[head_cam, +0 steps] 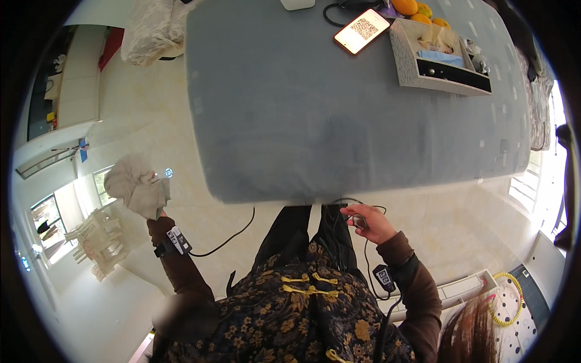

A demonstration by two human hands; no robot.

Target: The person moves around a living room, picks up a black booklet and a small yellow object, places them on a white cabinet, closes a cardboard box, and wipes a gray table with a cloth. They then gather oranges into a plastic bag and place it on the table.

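A crumpled grey-beige cloth [138, 188] hangs from my left hand [162, 214], off the left side of the table. The cloth covers most of that hand, so only a little skin shows near the wrist. My right hand [373, 223] is just beyond the table's near edge, in front of my right leg. Its fingers curl around a small, round, see-through thing [359, 221], too small to name. Before me stands a table under a grey-blue cover [290, 113].
A lit phone [362, 31] lies beside a tissue box organizer [445, 84]. Oranges [405, 6] sit behind it. Cables run from a left wrist device [178, 240] and a right wrist device [384, 277]. A covered chair [154, 31] stands at far left; another person's hair [470, 331] shows lower right.
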